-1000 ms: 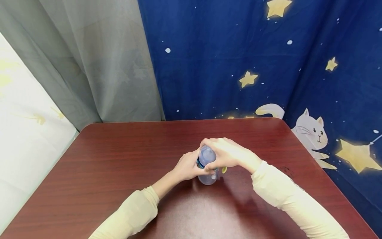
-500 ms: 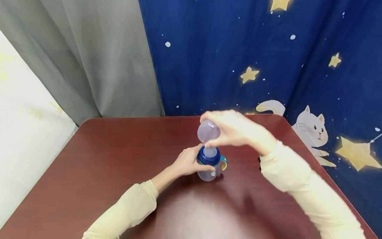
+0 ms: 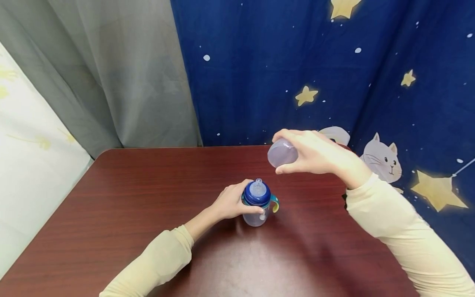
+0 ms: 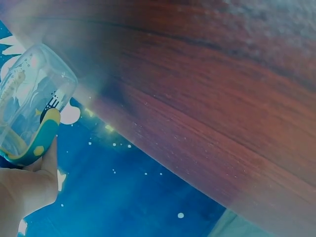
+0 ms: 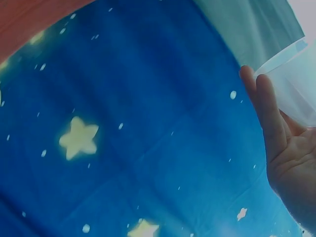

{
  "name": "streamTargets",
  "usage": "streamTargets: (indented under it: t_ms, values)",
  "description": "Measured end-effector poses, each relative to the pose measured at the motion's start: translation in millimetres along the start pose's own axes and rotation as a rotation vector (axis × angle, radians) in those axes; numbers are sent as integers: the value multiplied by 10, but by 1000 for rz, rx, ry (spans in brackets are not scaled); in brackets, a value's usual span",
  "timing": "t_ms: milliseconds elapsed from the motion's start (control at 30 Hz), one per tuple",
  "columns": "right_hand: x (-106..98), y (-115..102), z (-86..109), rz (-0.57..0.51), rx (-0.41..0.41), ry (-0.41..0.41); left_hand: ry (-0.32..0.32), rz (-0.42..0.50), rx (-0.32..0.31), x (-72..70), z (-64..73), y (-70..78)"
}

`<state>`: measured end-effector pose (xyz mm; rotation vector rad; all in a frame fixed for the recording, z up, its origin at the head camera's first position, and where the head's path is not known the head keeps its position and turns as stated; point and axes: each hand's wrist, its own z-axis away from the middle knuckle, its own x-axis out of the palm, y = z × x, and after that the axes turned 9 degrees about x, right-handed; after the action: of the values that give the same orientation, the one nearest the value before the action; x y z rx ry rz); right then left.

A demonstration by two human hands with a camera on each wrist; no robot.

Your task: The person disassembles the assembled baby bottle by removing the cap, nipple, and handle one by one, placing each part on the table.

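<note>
A clear baby bottle [image 3: 254,219] with a blue collar, a translucent teat [image 3: 258,187] and a teal and yellow handle [image 3: 275,203] stands upright on the table. My left hand [image 3: 231,202] grips it around its upper part from the left, thumb across the near side. In the left wrist view the bottle's clear body [image 4: 47,79] shows at the left edge, with a teal and yellow handle beside the hand. Up and to the right of the bottle, my right hand [image 3: 315,152] holds a translucent dome cap [image 3: 283,153] in the air, seen also as a clear cap [image 5: 291,81] in the right wrist view.
The dark red wooden table [image 3: 148,185] has rounded far corners. Behind it hang a grey curtain [image 3: 141,82] and a blue curtain [image 3: 259,82] printed with stars and a cat. A small dark object [image 3: 344,201] is partly hidden by the right sleeve.
My right hand has lifted the cap off the bottle and carried it up and to the right, uncovering the teat and blue collar. The left hand has kept its grip on the bottle.
</note>
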<state>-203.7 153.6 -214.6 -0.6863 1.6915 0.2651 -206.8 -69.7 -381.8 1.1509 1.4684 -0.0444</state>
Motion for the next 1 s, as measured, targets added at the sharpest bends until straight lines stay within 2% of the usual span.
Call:
streamTargets:
  t_ms: [200, 367, 600, 1000]
  values:
    - [-158, 169, 114, 63, 42, 70, 0, 0, -16, 6, 0, 16]
    - [-210, 293, 221, 64, 91, 93, 3, 4, -33, 9, 12, 12]
    - [-186, 415, 337, 57, 165, 59, 2, -10, -43, 3, 25, 7]
    - [-31, 609, 462, 42, 187, 60, 1, 3, -35, 15, 0, 8]
